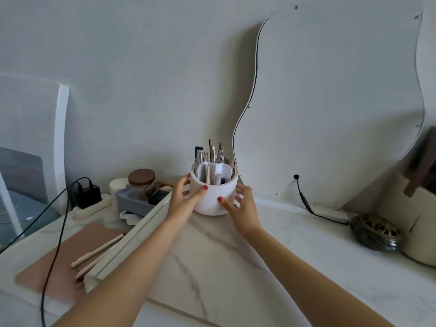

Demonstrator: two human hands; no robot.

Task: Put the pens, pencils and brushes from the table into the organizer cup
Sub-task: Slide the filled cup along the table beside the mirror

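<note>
A white round organizer cup (212, 197) stands on the marble table (212, 267) near the wall. Several pens, pencils and brushes (212, 154) stick up from its inner compartments. My left hand (186, 197) clasps the cup's left side, thumb on the front. My right hand (240, 204) clasps its right side, thumb on the front. Two pale pencils (96, 251) lie on a pink mat (59, 267) at the left.
A wavy mirror (330, 102) leans on the wall behind the cup. A grey tray (132, 201) with a lidded jar (141, 182), a power strip with a black charger (88, 194) and its cable sit left. A patterned bowl (375, 232) sits right.
</note>
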